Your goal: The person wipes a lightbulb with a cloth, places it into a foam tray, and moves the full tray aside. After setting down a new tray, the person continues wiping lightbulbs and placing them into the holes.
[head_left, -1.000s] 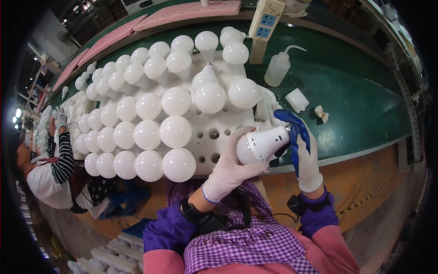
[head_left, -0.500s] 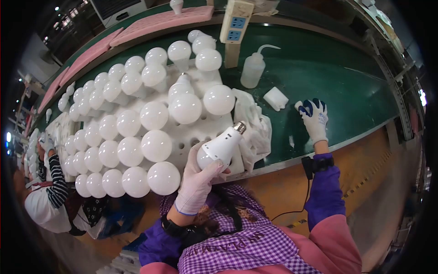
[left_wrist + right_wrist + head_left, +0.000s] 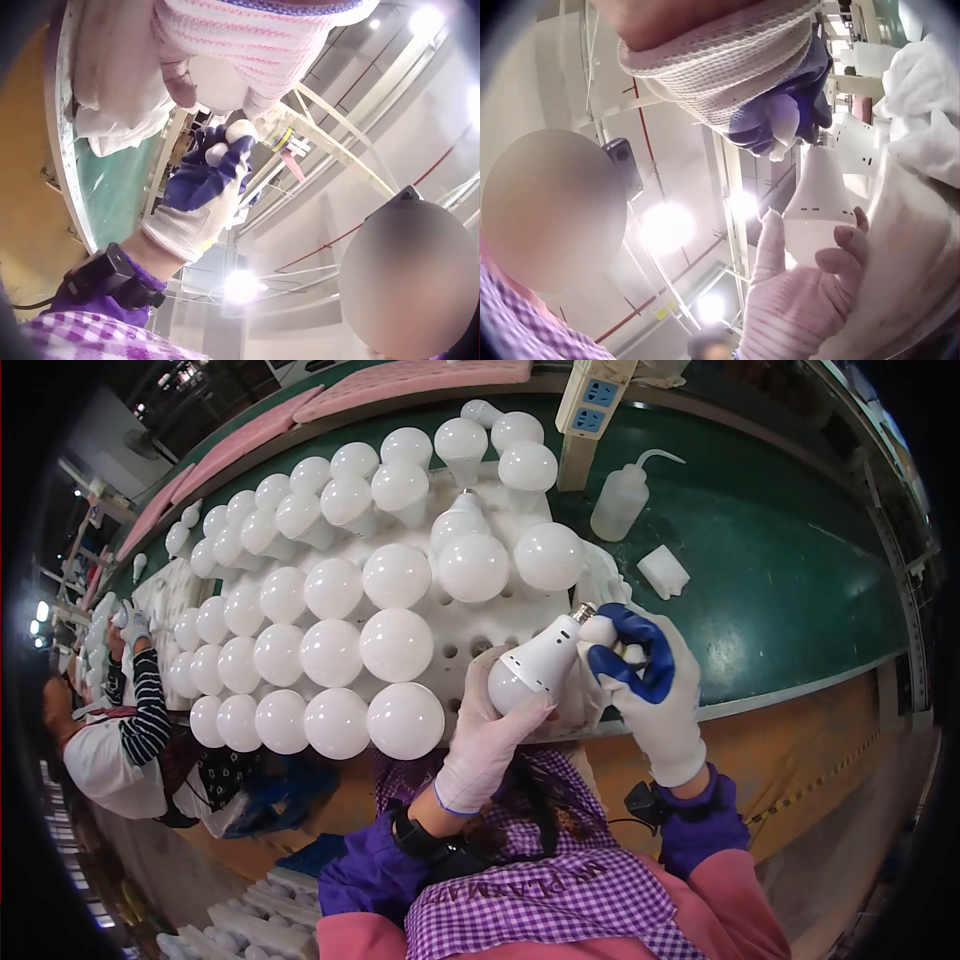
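In the head view a white LED bulb [image 3: 543, 658] is tilted, its metal screw base [image 3: 583, 613] pointing up and right. My left hand [image 3: 478, 738], in a pale knitted glove, grips the bulb round its globe end; the right wrist view shows its bare fingertips [image 3: 840, 261] there. My right hand [image 3: 662, 700], gloved in white with dark blue coated fingers, pinches a small white wad [image 3: 599, 631] right at the screw base. The wad [image 3: 241, 132] also shows between the blue fingers in the left wrist view. Its material cannot be told.
A white foam tray [image 3: 462, 622] with holes carries rows of bulbs [image 3: 396, 645] at left. Crumpled white material [image 3: 598, 572] lies by its right end. Beyond stand a squeeze bottle [image 3: 620, 503], a white block [image 3: 664, 572] and a socket post [image 3: 590, 405]. Another person [image 3: 115, 740] works far left.
My right hand left the screw base, reached right to the small wad on the green table, and came back with it to the bulb. My left hand kept hold of the bulb.
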The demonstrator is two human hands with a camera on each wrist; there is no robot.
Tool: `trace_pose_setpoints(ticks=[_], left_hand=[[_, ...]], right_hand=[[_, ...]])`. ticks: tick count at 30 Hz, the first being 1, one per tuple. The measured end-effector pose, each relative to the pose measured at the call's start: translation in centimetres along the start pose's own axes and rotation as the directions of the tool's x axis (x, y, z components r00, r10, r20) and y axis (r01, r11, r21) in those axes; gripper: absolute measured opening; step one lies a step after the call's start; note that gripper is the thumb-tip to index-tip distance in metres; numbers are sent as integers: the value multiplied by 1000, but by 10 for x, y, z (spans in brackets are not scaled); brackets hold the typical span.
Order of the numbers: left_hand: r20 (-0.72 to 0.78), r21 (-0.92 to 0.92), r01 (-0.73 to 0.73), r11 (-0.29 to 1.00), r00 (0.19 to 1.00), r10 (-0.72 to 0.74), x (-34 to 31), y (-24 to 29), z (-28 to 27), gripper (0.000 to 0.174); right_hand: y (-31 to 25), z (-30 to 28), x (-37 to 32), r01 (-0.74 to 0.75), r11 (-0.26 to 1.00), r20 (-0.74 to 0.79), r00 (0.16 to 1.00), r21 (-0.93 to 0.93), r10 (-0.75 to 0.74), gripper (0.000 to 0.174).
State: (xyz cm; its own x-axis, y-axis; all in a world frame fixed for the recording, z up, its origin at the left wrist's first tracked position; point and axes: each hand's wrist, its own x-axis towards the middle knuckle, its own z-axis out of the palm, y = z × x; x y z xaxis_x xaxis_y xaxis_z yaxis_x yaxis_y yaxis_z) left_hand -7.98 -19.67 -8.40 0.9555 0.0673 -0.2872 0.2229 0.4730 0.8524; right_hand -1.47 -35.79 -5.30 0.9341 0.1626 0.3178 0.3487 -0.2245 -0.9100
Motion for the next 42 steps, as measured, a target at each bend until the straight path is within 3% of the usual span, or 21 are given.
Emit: trace_pose_setpoints(ticks=[2, 4, 6, 8, 12, 13, 14, 17, 20, 22, 24, 25, 26, 28, 30, 31, 34, 35, 36, 38, 42], left_hand=[[-10, -8, -7, 1000, 1000, 6, -1, 0, 4, 71], [-20, -21, -10, 1000, 1000, 10, -1, -1, 4, 71], [-8, -41, -30, 999, 1000, 30, -1, -3, 2, 70], [-6, -28, -10, 1000, 1000, 10, -2, 1, 1, 70], [10, -22, -5, 1000, 1000, 5, -2, 1, -2, 70], [7, -23, -3, 1000, 1000, 4, -1, -1, -2, 70], [6, -11, -25, 1000, 1000, 26, 0, -4, -1, 69], [3, -18, -10, 1000, 1000, 10, -1, 2, 3, 68], [-16, -50, 1, 999, 1000, -2, -1, 0, 1, 68], [-24, -69, -21, 997, 1000, 19, 2, -3, -3, 69], [27, -35, 0, 999, 1000, 1, 1, -5, -8, 71], [32, -31, 6, 999, 999, -5, 0, -3, -7, 71], [29, -57, 18, 998, 999, -16, 0, -1, -6, 72], [20, -83, 30, 996, 999, -28, -1, 1, -6, 73], [24, -80, -10, 997, 1000, 12, 0, 0, -5, 74], [24, -80, -10, 997, 1000, 12, 1, -1, -4, 74], [20, -51, -27, 998, 999, 29, 0, -3, -6, 73], [35, -47, -40, 998, 999, 42, 0, -4, -6, 72], [53, -42, -53, 998, 997, 55, 0, -4, -6, 72], [68, -35, -58, 998, 996, 60, 1, -7, -7, 72], [40, 25, -83, 996, 996, 82, -4, -1, 1, 71]], right_hand=[[-5, 4, -4, 67, 956, 57, 997, -286, -53, 34], [-7, 8, -15, 141, 947, 147, 984, -290, -102, 39], [-4, 12, -16, 221, 907, 106, 975, -358, -195, 33], [-2, 14, -7, 186, 873, 2, 978, -451, -207, 34], [-1, 11, -12, 187, 909, 48, 982, -372, -183, 32], [-4, 15, -20, 90, 970, 108, 992, -225, -67, 38], [-4, 15, -19, 88, 970, 109, 992, -225, -64, 38], [4, 13, -9, 116, 871, -9, 991, -477, -137, 38], [2, 14, -16, 219, 885, 66, 975, -410, -211, 40], [-3, 16, -19, 169, 937, 153, 980, -306, -127, 41], [-2, 12, -10, 138, 862, 25, 989, -487, -144, 38], [3, 12, -1, 191, 833, -79, 960, -520, -269, 35], [0, 7, 4, 134, 912, -99, 978, -387, -186, 32], [1, 6, 4, 176, 938, -115, 969, -298, -218, 34], [-4, 4, 1, 185, 950, -30, 980, -251, -199, 35], [-4, 3, 0, 219, 899, 21, 973, -379, -228, 36], [-3, 11, -8, 258, 840, 51, 962, -477, -266, 35], [-10, 8, -13, 228, 858, 135, 973, -460, -186, 36], [-9, 10, -17, 281, 891, 194, 955, -356, -224, 39], [-12, 5, -14, 299, 822, 176, 954, -485, -243, 37], [-12, -4, -11, 167, 890, 101, 986, -425, -136, 40]])
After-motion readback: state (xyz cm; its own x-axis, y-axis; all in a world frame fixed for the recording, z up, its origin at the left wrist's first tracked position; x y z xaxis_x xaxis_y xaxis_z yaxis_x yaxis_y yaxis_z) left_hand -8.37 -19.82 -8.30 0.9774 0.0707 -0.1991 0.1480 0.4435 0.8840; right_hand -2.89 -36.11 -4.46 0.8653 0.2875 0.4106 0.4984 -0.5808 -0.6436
